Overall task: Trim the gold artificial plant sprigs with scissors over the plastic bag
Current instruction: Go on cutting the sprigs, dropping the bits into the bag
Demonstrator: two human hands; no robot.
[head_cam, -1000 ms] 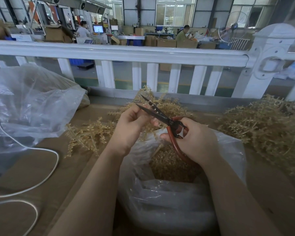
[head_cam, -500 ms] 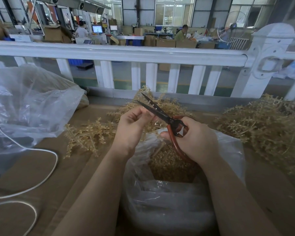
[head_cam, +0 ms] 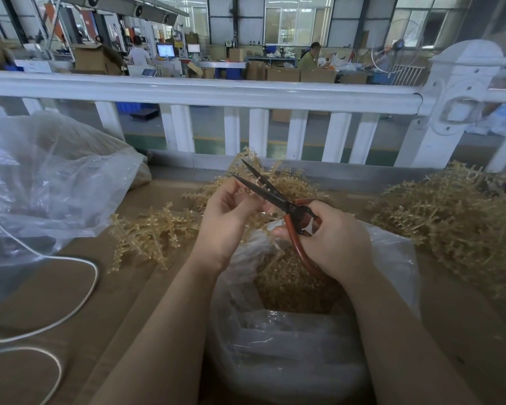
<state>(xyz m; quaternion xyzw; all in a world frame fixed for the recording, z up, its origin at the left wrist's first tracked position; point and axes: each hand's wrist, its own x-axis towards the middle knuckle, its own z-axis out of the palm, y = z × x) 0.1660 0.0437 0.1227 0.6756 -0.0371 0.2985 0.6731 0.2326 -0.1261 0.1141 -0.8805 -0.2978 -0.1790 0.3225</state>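
While untrimmed sprig piles remain at 2 and 10 o'clock on worktop, plastic bag at 6 already holds cuttings. Roughly mid-task. Scissors blades apart, right hand grip clamped on handles; left hand pinches small sprig at blades.

Glossy clear plastic bag, scissors — dark metal blades

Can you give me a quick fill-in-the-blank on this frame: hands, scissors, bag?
1. The scissors with red handles are held by the ____ hand.
2. The scissors' blades stand ____.
3. The left hand pinches a small sprig over the clear plastic ____.
4. A white ____ lies looped on the table, left of the arms.

Missing words: right; open; bag; cord
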